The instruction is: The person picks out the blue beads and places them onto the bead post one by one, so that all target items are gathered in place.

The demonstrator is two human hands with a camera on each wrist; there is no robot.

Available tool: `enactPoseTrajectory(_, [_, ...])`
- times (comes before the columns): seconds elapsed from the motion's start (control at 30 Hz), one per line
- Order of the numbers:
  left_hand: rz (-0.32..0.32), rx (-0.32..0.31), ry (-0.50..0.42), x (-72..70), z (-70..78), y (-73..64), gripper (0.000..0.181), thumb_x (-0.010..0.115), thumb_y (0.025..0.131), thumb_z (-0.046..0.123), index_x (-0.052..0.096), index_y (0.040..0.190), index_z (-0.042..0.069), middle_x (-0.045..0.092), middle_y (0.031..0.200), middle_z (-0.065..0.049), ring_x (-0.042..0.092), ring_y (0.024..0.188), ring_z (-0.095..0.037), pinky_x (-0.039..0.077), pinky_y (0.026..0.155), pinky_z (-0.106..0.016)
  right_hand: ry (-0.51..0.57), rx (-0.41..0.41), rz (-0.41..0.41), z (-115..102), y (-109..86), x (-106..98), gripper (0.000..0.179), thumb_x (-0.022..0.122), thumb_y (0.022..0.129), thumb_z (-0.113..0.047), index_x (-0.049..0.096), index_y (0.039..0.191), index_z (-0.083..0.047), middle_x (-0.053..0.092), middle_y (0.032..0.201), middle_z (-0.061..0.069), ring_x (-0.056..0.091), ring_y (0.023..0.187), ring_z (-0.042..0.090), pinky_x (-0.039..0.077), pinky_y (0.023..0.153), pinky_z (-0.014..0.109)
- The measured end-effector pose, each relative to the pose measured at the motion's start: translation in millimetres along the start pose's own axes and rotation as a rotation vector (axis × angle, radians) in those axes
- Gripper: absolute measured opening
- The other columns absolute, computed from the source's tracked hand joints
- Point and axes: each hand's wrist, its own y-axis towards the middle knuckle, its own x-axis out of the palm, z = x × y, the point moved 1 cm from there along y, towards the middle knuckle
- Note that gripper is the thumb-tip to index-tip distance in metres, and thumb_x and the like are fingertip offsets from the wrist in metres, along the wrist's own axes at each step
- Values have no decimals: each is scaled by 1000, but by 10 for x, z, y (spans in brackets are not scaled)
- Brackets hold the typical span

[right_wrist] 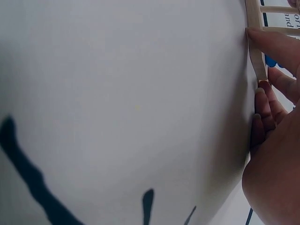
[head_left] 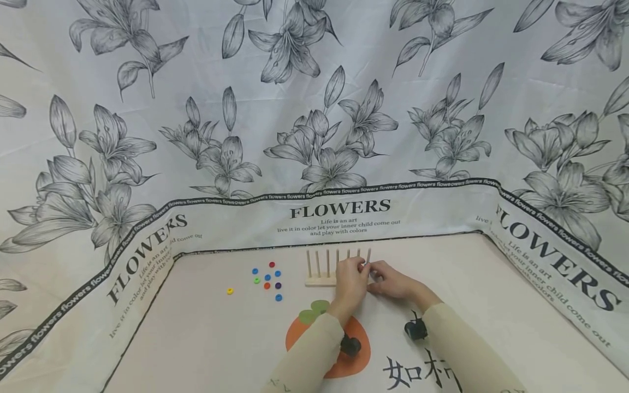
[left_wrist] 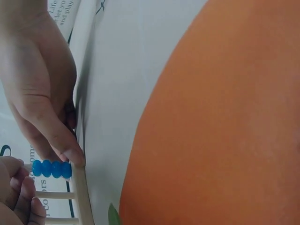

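- Nearest the camera: two pale sleeves (head_left: 309, 357).
- Left hand (head_left: 350, 281): fingertips gathered at the end peg (head_left: 369, 254); what they clamp, if anything, cannot be told.
- Right hand (head_left: 391, 280): clamped on the stand (head_left: 320, 282) at its base.
- Technique, as judged: brace the base; centre each hole over its peg.
- Counts: seven pegs; four blue beads (left_wrist: 51, 169) stacked on the end peg; nine loose beads (head_left: 267, 277) left of the stand on the table (head_left: 216, 338): four blue, one each red, green, orange, purple, yellow.
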Motion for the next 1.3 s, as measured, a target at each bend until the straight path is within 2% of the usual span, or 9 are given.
enactPoseTrajectory(0.2, [11,4,-4,-49,-28,-36,13,77,92,14,78,101,4,65,69,7,52,62,-2,45,57,-16,14,42,20,80,61,61,63,72,91,-29,51,147,-8,44,147,19,44,133,40,37,110,61])
enactPoseTrajectory(0.4, [-10,-3,13,-144,-59,-71,13,78,92,18,77,100,8,62,71,10,51,63,-2,43,55,-18,-5,22,6,80,56,28,64,71,93,-32,50,146,-4,42,146,25,44,131,48,39,107,64])
enactPoseTrajectory(0.6, [-12,26,57,-316,-110,-109,13,78,91,20,76,101,10,62,76,9,49,64,-2,42,56,-18,-6,35,-13,75,36,14,66,69,94,-38,48,148,-6,40,150,24,41,136,48,37,110,64])
enactPoseTrajectory(0.8, [-27,91,51,-528,-187,-148,14,77,91,17,75,102,8,66,83,4,50,65,-2,43,57,-18,-11,60,-18,-1,28,18,66,67,96,-33,44,149,-1,39,149,27,40,136,50,35,111,65])
enactPoseTrajectory(0.93, [-118,120,72,-666,-241,-151,19,75,93,18,74,109,8,67,93,0,55,72,-6,44,63,-19,1,99,-16,-44,20,31,64,68,97,-27,43,150,-1,40,149,25,41,137,47,34,112,65])
enactPoseTrajectory(1.07, [-230,140,85,-819,-300,-152,24,75,94,19,72,115,8,67,106,-4,61,83,-14,48,68,-20,6,93,-9,-33,26,35,65,68,96,-26,43,150,0,41,148,25,42,135,47,35,112,65])
enactPoseTrajectory(1.3, [-300,148,96,-1168,-428,-200,27,75,93,15,71,118,5,65,115,-10,62,96,-23,52,77,-28,26,69,1,116,80,62,68,68,95,-30,42,151,-2,40,149,24,41,136,45,33,114,63])
